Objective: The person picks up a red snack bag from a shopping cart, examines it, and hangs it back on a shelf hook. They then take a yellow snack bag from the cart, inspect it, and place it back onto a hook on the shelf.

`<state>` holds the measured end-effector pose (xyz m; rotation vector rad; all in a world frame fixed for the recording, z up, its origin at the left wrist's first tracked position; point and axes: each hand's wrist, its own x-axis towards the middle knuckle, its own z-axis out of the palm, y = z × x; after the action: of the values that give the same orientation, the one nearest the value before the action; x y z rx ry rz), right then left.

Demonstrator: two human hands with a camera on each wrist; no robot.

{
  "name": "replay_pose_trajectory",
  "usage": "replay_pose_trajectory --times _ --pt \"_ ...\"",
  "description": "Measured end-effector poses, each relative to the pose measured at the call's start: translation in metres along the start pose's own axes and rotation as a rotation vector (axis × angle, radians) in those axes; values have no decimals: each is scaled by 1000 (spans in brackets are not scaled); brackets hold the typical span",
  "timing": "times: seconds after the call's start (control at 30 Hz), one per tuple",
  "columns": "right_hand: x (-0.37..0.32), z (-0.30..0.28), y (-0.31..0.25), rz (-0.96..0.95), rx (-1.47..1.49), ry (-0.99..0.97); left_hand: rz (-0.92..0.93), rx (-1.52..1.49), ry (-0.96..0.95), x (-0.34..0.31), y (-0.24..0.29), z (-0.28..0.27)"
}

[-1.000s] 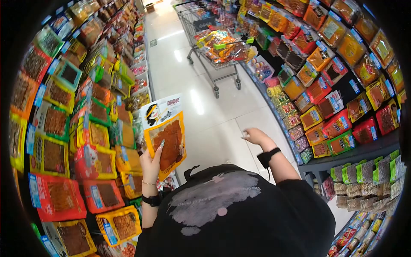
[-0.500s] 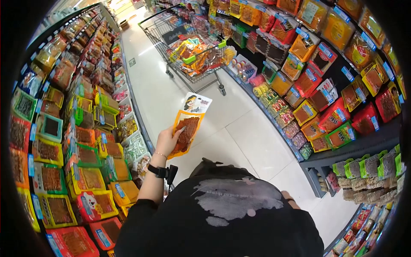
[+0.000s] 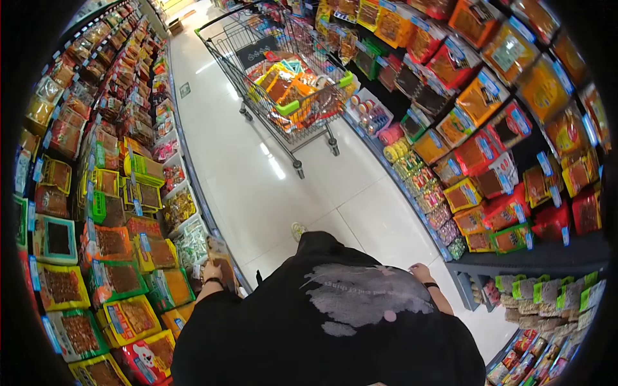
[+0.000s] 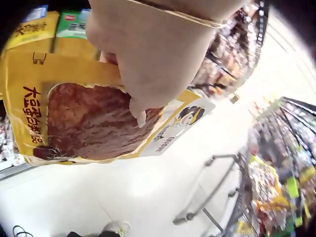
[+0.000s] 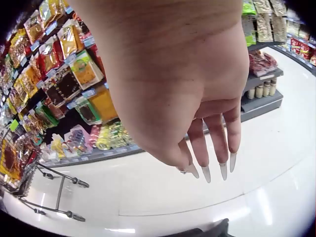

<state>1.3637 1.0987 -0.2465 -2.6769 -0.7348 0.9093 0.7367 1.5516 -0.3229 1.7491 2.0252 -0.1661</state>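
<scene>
In the left wrist view the left hand (image 4: pixel 148 64) grips a yellow-edged snack packet (image 4: pixel 89 118) by one long side, its thumb lying across the clear window over reddish-brown food. The head view shows this left hand (image 3: pixel 211 273) low beside the left shelf, with the packet (image 3: pixel 223 260) partly seen past it. The right hand (image 5: pixel 182 94) hangs with its fingers loosely extended downward and holds nothing; in the head view it (image 3: pixel 421 273) is at the person's right side.
A shopping cart (image 3: pixel 283 138) with packets heaped in it stands ahead in the aisle, near the right shelf. Packed snack shelves (image 3: pixel 122 276) line the left side, and more (image 3: pixel 479 186) line the right. Tiled floor (image 3: pixel 257 193) runs between them. One shoe (image 3: pixel 298 230) shows below.
The left hand has lowered from in front of the body to the left side with the packet. The right hand has dropped to the right side. The cart appears nearer.
</scene>
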Motion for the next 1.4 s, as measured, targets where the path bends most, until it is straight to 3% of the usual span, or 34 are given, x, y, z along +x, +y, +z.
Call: replay_pose_trajectory --times 0.1,0.17,0.2,0.23,0.3,0.33,0.47,0.53,0.6,0.63,0.77,0.87,0.93,0.97,1.1,1.17,1.23,1.4 --pt "54 -26 -87 -39 43 -120 -223 20 -175 30 6 -16" --pt "92 -43 -147 -77 29 -218 -315 -108 -176 57 7 -13" --pt "115 -47 -171 -107 -8 -252 -236 -44 -113 65 16 -19" --pt "163 -36 -167 -257 -117 -216 -245 -51 -122 75 27 -25" --pt "198 -48 -229 -246 -120 -96 -154 -218 -14 98 44 -36" --pt "216 -49 -254 -333 -125 33 -145 -280 10 116 50 -38" --pt "234 -87 -376 -375 119 -105 -30 -608 196 146 106 -85" --pt "247 -109 -419 -521 141 -34 12 -710 252 167 127 -101" --pt "261 -137 -462 -566 175 48 40 -1324 345 177 160 -128" --pt "273 -150 -481 -589 249 106 7 -1264 89 168 176 -170" --pt "344 -195 -548 -618 406 234 259 -1585 257 142 266 -256" --pt "398 -222 -596 -804 458 321 306 -1744 269 149 291 -273" --pt "395 -242 -639 -768 85 417 289 -1835 296 135 334 -296" --pt "404 -244 -651 -777 85 396 305 -1848 303 137 345 -300" --pt "443 -246 -681 -696 -447 215 303 -1869 320 137 401 -316" --pt "460 -239 -689 -610 -512 65 279 -1872 359 130 427 -321" --pt "466 -236 -697 -605 -568 42 237 -1865 381 130 440 -315" --pt "507 -226 -712 -708 -406 -67 142 -1880 477 104 445 -288"
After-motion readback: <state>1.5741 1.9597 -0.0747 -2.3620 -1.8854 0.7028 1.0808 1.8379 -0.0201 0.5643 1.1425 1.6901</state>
